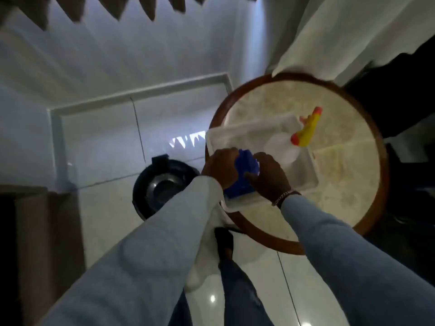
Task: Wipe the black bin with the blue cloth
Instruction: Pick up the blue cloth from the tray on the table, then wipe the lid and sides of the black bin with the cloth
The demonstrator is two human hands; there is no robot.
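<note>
So the blue cloth (244, 172) is bunched up in a lumpy wad at the near-left corner of a white plastic tray (306, 170), and its long side runs roughly from the near edge of the tray up and away toward the tray's middle. It looks soft and nubby, like microfiber. Both hands are on it: the left hand (222, 167) has its fingers curled over the cloth's left side, and the right hand (268, 177) has its fingers closed down on the right side, with a chain bracelet (282, 197) at the wrist. Both sleeves are light blue.

Also in the tray is a clear spray bottle (284, 149) lying on its side, with its yellow and orange trigger head pointing away to the right. The tray sits on a round table (341, 184) with a pale stone-looking top and a dark wood rim.

The black bin (162, 184) is round, glossy and stands on the floor just left of the table. The floor (113, 137) is shiny white tile.
</note>
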